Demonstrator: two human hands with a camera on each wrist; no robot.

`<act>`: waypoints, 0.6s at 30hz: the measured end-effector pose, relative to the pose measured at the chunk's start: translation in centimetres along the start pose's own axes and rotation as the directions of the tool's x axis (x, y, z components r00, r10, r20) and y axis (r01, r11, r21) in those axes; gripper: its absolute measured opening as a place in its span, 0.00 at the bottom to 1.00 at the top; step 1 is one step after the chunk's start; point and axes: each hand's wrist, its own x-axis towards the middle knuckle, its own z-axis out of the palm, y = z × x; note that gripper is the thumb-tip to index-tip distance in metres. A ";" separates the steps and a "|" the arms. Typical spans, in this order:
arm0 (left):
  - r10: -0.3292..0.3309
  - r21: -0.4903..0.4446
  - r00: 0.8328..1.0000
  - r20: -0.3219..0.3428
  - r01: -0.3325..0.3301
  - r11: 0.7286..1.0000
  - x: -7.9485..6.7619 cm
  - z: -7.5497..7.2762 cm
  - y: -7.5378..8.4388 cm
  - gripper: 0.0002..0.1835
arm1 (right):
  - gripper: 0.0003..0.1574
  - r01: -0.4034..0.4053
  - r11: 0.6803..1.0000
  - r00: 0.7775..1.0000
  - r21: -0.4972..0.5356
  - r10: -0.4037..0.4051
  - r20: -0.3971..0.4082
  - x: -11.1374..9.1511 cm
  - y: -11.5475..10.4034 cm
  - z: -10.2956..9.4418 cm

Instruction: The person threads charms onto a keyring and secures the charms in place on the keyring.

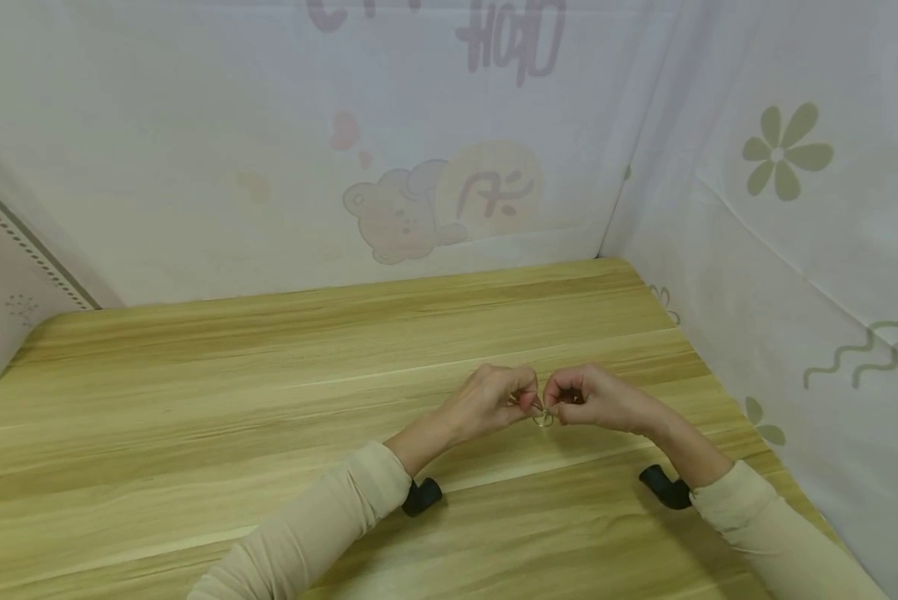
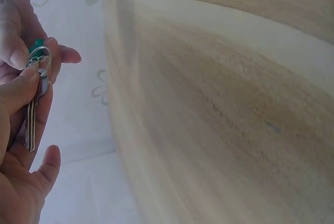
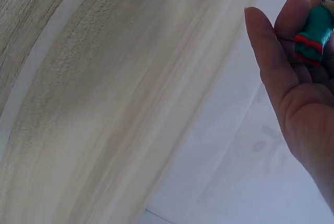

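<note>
In the head view my left hand (image 1: pixel 489 396) and right hand (image 1: pixel 602 402) meet over the right part of the wooden table, a thin metal key ring (image 1: pixel 544 425) between their fingertips. My left thumb and fingers pinch a silver key (image 2: pixel 31 122) near its head, where it joins the ring; its blade points down in the left wrist view. A green keychain charm (image 3: pixel 316 25) with a red band hangs from the ring's small chain. My right fingers hold this charm, with one finger stretched out beside it in the right wrist view.
The light wooden table (image 1: pixel 193 400) reaches back to a printed white curtain (image 1: pixel 268 108) with a bear and lettering. A second curtain (image 1: pixel 794 250) with flowers borders the right side. A black curved piece (image 1: pixel 422 497) shows beside my left wrist, another black piece (image 1: pixel 664 487) beside the right.
</note>
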 end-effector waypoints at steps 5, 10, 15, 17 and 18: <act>-0.008 -0.021 1.000 0.006 0.008 1.000 0.0 0.1 0.0 0.16 | 0.07 0.082 0.994 0.997 -0.075 -0.082 0.004 0.0 0.2 -0.1; -0.010 -0.061 1.000 -0.010 0.009 0.998 -0.1 0.2 0.0 0.16 | 0.08 0.125 0.986 0.991 -0.107 -0.128 -0.030 -0.2 0.3 0.0; -0.025 -0.041 0.996 -0.089 0.022 0.999 -0.1 0.3 -0.1 0.17 | 0.10 0.112 0.978 0.979 -0.175 -0.139 -0.150 -0.4 0.2 0.5; -0.042 -0.029 0.993 -0.114 0.039 0.999 -0.1 0.3 -0.2 0.17 | 0.10 0.096 0.976 0.971 -0.195 -0.134 -0.197 -0.4 0.2 0.7; -0.051 -0.034 0.991 -0.123 0.047 0.998 -0.1 0.4 -0.2 0.17 | 0.10 0.090 0.976 0.967 -0.199 -0.133 -0.216 -0.3 0.2 0.7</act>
